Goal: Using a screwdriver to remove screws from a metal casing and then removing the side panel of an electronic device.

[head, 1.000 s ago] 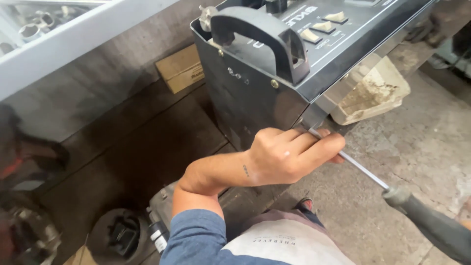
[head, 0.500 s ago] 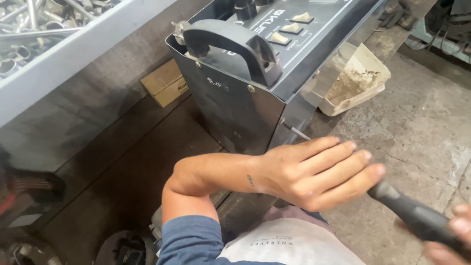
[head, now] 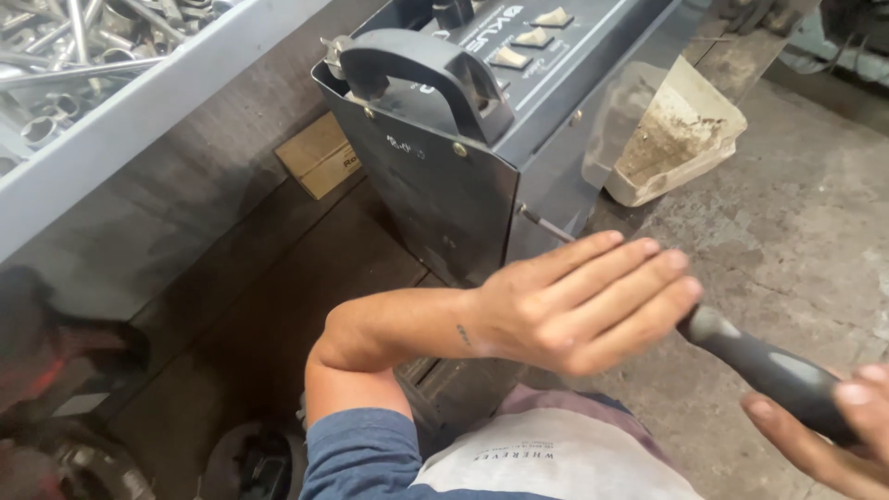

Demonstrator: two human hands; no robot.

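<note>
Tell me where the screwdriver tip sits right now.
In the head view, the screwdriver runs from the right hand at lower right up-left under the open left hand; its tip meets the side edge of the dark metal machine case.

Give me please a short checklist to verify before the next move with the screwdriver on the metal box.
1. Screwdriver tip at the box side: ok, shaft meets the edge; seating in a screw, cannot tell.
2. Right hand grips the handle: ok.
3. Left hand steadies the shaft: not ok, it is open and flat over it.
4. Box standing steady: cannot tell.
5. Plastic bag clear of the tool: ok.
</note>
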